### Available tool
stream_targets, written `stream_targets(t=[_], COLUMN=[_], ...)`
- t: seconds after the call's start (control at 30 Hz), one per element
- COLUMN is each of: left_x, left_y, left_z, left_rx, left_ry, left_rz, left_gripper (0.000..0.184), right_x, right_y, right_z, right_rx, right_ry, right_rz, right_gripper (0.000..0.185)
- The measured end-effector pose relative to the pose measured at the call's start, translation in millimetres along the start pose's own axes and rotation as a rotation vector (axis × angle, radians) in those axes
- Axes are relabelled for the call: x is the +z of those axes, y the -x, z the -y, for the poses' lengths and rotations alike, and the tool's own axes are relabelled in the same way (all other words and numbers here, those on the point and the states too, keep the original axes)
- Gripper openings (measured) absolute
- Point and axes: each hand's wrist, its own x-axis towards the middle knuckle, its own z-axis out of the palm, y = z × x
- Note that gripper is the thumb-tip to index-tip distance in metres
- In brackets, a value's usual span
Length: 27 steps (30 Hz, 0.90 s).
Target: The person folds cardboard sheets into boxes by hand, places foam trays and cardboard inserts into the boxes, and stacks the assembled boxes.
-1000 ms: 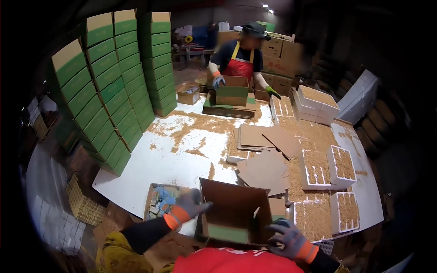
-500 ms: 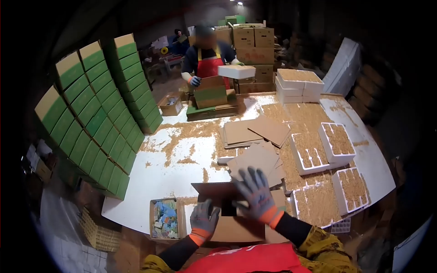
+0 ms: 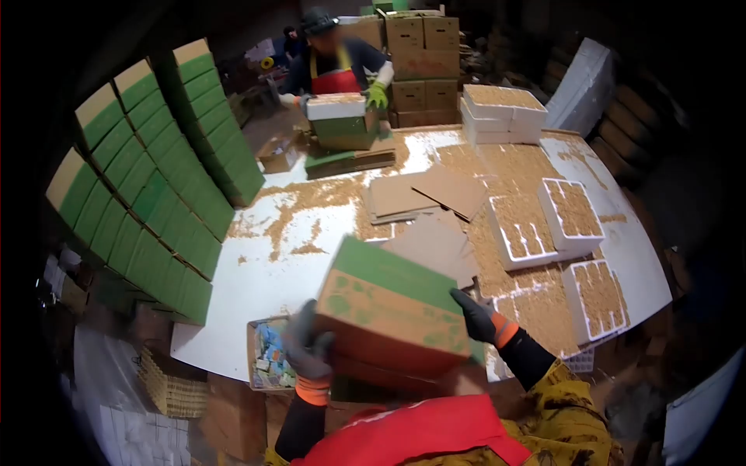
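A green and brown cardboard box (image 3: 396, 307) is tilted at the table's near edge, between my gloved hands. My left hand (image 3: 308, 342) is against its left side, the fingers bent around the edge. My right hand (image 3: 478, 314) grips its upper right corner. Just beyond the box lie loose flat cardboard sheets (image 3: 435, 241). Left of my left hand stands a small carton (image 3: 254, 357) with blue and green packets.
Stacks of green boxes (image 3: 140, 186) line the left side. White trays (image 3: 517, 260) with brown filling stand right on the table (image 3: 256, 287). A co-worker (image 3: 334, 66) across the table handles a white tray (image 3: 336, 106) over a green box (image 3: 342, 132).
The box has been lifted and tipped, showing its green outer side. My hands have moved to its two sides. The co-worker's white tray has come down onto the far box.
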Motion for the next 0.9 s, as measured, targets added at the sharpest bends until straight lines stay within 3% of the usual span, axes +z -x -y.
stream_targets(t=[0.03, 0.07, 0.17, 0.23, 0.3, 0.37, 0.47, 0.53, 0.57, 0.63, 0.7, 0.73, 0.8, 0.83, 0.87, 0.9], left_x=[8, 14, 9, 4, 1, 8, -4, 5, 0, -1, 12, 18, 19, 22, 26, 27], left_y=[8, 14, 38, 47, 48, 48, 72, 78, 71, 93, 92, 88, 78, 73, 70, 68], left_z=[24, 41, 77, 99, 126, 160, 230, 259, 236, 281, 259, 244, 213, 203, 192, 181], left_rx=[-0.077, -0.224, -0.735, -0.948, -1.008, -0.918, -0.325, 0.148, 0.280, -0.012, -0.260, -0.379, -0.428, -0.452, -0.459, -0.469], left_ry=[0.245, 0.455, 0.942, 1.136, 1.132, 0.940, 0.148, -0.349, -0.375, -0.450, -0.256, -0.162, -0.214, -0.238, -0.224, -0.213], left_rz=[-0.116, -0.161, 0.023, 0.211, 0.395, 0.598, 0.808, 0.830, 0.815, 0.889, 0.776, 0.709, 0.672, 0.639, 0.628, 0.628], left_gripper=[0.063, 0.061, 0.057, 0.054, 0.052, 0.050, 0.044, 0.043, 0.048, 0.045, 0.050, 0.056, 0.047, 0.043, 0.044, 0.046], right_x=[22, 44, 73, 71, 52, 36, 33, 4, -25, -106, -204, -235, -377, -340, -308, -296], right_y=[15, 29, 55, 64, 58, 66, 100, 124, 146, 189, 225, 246, 253, 241, 227, 219], right_z=[26, 53, 51, 19, -48, -105, -105, -101, -95, -80, -62, -45, -101, -64, -42, -34], right_rx=[-0.130, -0.263, -0.749, -0.613, -0.297, -0.547, -0.575, -0.661, -0.698, -0.784, -0.804, -0.673, -0.536, -0.635, -1.113, -1.167], right_ry=[0.240, 0.479, 1.140, 1.314, 1.764, 1.656, 1.105, 1.072, 1.189, 0.798, 0.196, -0.059, 0.353, 0.360, 0.044, 0.023], right_rz=[0.007, -0.017, -0.035, 0.078, 0.289, 0.198, -0.112, -0.656, -1.076, -1.624, -1.765, -1.743, -1.879, -1.879, -1.600, -1.687], right_gripper=[0.057, 0.060, 0.068, 0.066, 0.061, 0.057, 0.068, 0.076, 0.080, 0.071, 0.062, 0.062, 0.064, 0.064, 0.069, 0.072])
